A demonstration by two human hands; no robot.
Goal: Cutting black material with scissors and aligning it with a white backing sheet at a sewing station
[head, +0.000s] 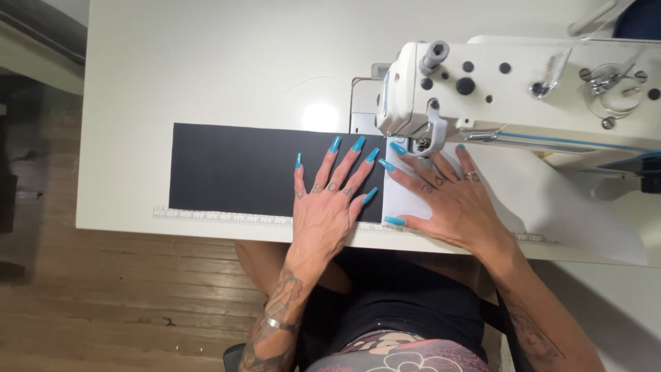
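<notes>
A dark navy rectangle of fabric (234, 169) lies flat on the white table (206, 62), its right end under my left hand (329, 203). That hand rests palm down with fingers spread, long turquoise nails pointing toward the sewing machine. My right hand (444, 200) lies flat on a white piece of fabric (551, 200) just right of the dark one, fingertips close to the presser foot (421, 146). The white sewing machine (523, 89) stands at the back right, its head above the seam area. Neither hand grips anything.
A measuring scale (220, 216) runs along the table's front edge. The white fabric trails off to the right under the machine arm. Wooden floor (103, 303) shows below and left of the table. My lap in dark clothing sits under the table edge.
</notes>
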